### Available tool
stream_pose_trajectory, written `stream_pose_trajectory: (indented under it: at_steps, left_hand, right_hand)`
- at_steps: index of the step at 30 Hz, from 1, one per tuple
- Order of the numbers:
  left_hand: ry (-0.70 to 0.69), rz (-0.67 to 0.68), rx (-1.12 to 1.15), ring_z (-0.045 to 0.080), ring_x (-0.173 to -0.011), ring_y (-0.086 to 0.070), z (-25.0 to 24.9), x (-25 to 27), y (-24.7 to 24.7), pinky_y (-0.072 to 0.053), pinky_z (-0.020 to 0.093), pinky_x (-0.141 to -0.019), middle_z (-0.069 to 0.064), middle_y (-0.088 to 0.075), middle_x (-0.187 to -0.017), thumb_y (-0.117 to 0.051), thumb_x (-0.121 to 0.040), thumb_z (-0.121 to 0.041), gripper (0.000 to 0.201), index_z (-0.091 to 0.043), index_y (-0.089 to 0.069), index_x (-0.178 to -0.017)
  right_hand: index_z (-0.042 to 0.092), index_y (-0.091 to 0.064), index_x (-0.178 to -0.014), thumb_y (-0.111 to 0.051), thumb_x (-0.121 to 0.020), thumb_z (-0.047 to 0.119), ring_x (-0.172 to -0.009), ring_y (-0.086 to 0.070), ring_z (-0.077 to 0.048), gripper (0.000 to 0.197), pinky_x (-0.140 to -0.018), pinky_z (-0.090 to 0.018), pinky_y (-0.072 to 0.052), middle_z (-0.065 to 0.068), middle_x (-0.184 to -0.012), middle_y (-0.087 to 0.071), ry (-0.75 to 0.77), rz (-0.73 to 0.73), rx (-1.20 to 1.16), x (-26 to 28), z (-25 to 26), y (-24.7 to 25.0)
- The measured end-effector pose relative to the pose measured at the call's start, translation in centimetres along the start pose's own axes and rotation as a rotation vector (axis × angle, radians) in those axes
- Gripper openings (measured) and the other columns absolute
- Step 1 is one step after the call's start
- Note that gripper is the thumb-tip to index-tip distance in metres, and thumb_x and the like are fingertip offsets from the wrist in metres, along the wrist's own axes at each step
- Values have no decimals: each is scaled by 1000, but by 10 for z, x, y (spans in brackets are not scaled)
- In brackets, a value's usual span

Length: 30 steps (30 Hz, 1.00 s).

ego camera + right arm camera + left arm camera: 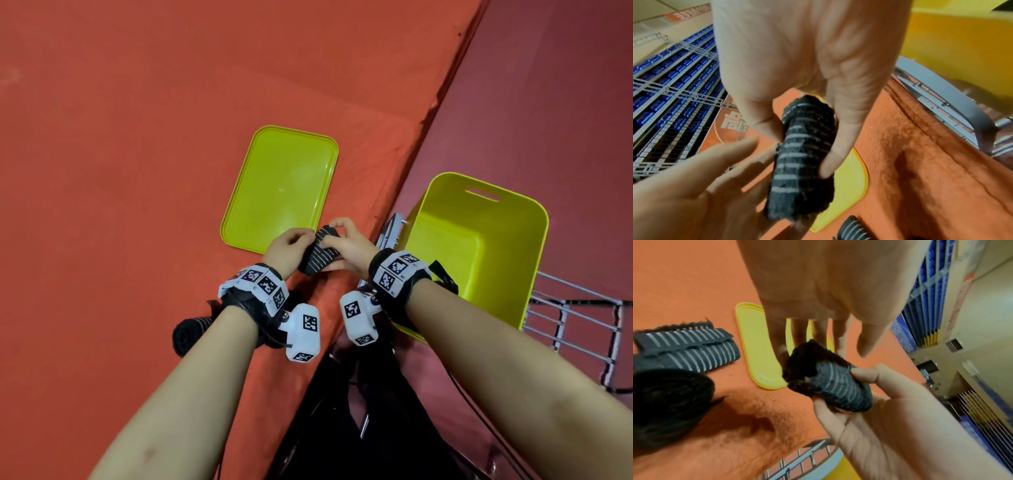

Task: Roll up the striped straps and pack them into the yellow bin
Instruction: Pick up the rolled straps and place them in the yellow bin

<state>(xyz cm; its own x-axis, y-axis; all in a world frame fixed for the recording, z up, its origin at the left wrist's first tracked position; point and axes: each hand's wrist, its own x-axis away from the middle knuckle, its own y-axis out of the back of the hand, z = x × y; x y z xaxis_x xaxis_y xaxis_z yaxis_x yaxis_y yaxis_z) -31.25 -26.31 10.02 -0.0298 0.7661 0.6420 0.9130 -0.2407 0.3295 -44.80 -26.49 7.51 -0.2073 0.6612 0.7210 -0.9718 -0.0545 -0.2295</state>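
Note:
A rolled black strap with grey stripes [320, 255] is held over the orange surface, just in front of the yellow lid [281, 185]. My right hand [346, 245] grips the roll between thumb and fingers; the right wrist view shows the strap [803, 154] in that grip. My left hand [287, 245] touches the fuzzy end of the roll [807, 363] with fairly straight fingers, thumb apart. The yellow bin [496, 274] stands to the right and looks empty in the head view. Another rolled strap [190, 334] lies under my left forearm.
The bin sits in a grey wire cart [575, 325] beside the orange surface's edge. More striped straps [684, 348] lie left of the lid [760, 353]. A black bag [359, 428] hangs below between my arms.

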Motion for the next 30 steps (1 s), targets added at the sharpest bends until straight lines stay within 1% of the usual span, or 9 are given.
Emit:
stream_pose_trajectory:
  at_steps: [3, 6, 10, 14, 19, 22, 25, 28, 30]
  left_hand:
    - [-20, 86, -177, 21, -93, -60, -8, 8, -15, -51, 30, -82, 7, -60, -110, -63, -88, -21, 40, -12, -52, -126]
    - [1, 173, -325, 21, -89, -58, -15, 12, -28, -46, 27, -79, 7, -59, -103, -64, -85, -18, 47, -8, -47, -128]
    - [-21, 186, -388, 29, -99, -60, -21, 15, -51, -50, 39, -90, 10, -62, -107, -67, -62, -44, 61, -14, -48, -112]
    - [-9, 195, -256, 22, -92, -57, -22, 18, -72, -49, 34, -85, 10, -58, -106, -63, -87, -17, 47, -8, -37, -125]
    - [-51, 199, -218, 24, -98, -60, -27, 23, -97, -49, 39, -93, 8, -59, -110, -64, -87, -21, 49, -13, -41, -129]
    - [-83, 190, -177, 23, -100, -59, -31, 25, -108, -48, 37, -93, 8, -60, -110, -64, -88, -19, 46, -11, -44, -128]
    - [-68, 207, -162, 25, -103, -60, -33, 25, -119, -47, 40, -96, 9, -61, -111, -65, -87, -20, 43, -13, -49, -125]
    - [-49, 317, -168, 28, -102, -64, -37, 24, -129, -47, 46, -98, 11, -67, -109, -69, -82, -26, 24, -18, -59, -103]
    - [-67, 353, -189, 29, -100, -65, -41, 24, -135, -47, 47, -98, 13, -69, -107, -71, -81, -24, 22, -16, -63, -99]
  right_hand:
    - [16, -36, -112, -51, -89, 1, -79, -57, -22, 31, -65, -41, -56, -14, -103, -49, 5, -44, -64, 7, 1, 9]
    - [19, -40, -104, -50, -89, 4, -80, -57, -22, 24, -65, -39, -54, -14, -102, -51, -15, -59, -112, 14, 0, 19]
    - [18, -40, -110, -52, -88, 5, -82, -56, -23, 27, -70, -38, -50, -11, -96, -52, 1, -87, -149, 23, -5, 36]
    - [15, -42, -121, -62, -87, 9, -92, -57, -26, 40, -71, -35, -50, -14, -105, -53, 51, -81, -197, 33, -9, 51]
    - [8, -34, -125, -72, -81, 8, -104, -60, -31, 58, -90, -41, -52, -20, -116, -54, 32, -185, -414, 41, -13, 72]
    - [-1, -55, -115, -68, -87, 20, -87, -67, -26, 38, -72, -35, -58, -19, -102, -64, -56, -39, -432, 55, -11, 86]
    - [6, -64, -110, -70, -83, 37, -80, -68, -20, 41, -67, -28, -55, -10, -93, -70, -126, -74, -232, 62, -10, 97]
    - [-1, -61, -116, -77, -72, 40, -90, -66, -33, 62, -83, -42, -56, -22, -104, -68, -103, -138, -99, 61, -9, 110]
    - [-3, -62, -111, -80, -62, 40, -91, -65, -38, 68, -91, -52, -51, -28, -107, -66, -84, -149, -66, 64, -10, 120]
